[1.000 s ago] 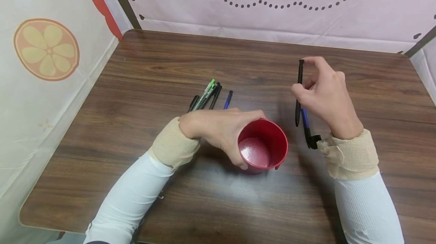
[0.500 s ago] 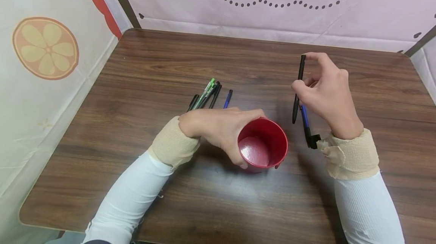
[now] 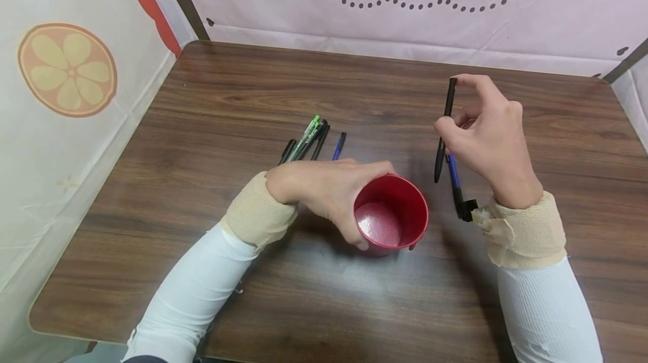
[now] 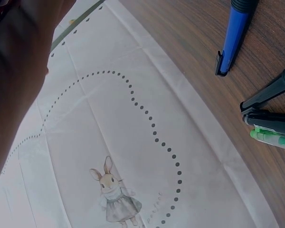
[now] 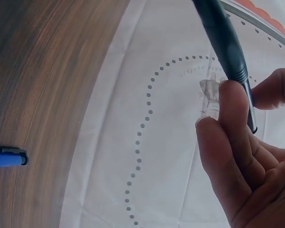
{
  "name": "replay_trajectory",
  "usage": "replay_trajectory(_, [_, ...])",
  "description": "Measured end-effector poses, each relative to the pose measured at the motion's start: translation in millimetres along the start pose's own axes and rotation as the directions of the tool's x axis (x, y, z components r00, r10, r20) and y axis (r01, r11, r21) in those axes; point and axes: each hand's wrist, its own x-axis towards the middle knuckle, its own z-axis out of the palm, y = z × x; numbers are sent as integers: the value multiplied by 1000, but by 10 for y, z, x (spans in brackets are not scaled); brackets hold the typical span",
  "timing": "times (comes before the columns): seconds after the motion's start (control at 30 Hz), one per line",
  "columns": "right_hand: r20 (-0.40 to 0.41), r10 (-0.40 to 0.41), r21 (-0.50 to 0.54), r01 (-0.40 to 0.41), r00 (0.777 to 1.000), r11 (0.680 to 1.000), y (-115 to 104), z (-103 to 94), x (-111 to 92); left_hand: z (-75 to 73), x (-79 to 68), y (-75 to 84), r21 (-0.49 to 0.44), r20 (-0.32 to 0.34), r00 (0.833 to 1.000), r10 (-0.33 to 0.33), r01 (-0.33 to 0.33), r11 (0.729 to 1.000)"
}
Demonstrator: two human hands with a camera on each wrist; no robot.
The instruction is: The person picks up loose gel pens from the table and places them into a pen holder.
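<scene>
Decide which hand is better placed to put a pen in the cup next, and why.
Most likely the right hand: it pinches a black pen. The left hand is busy gripping the red cup, whose open top faces up.

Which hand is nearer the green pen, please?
Left: the left hand is just on the near side of the green pen; the right hand is well to its right.
</scene>
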Motion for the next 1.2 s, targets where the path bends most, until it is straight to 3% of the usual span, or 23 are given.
replay_trajectory(0.37, [-29, -42, 54, 44, 999, 998, -48, -27, -10, 3, -3, 11, 1, -1, 1000, -14, 14, 1000])
replay_trajectory(0.9, [-97, -171, 108, 181, 980, 977, -104, -32, -30, 3, 0, 24, -12, 2, 1000, -9, 9, 1000])
replay_trajectory(1.2, [-95, -172, 230, 190, 980, 954, -140, -26, -32, -2, 0, 24, -5, 3, 1000, -4, 4, 1000])
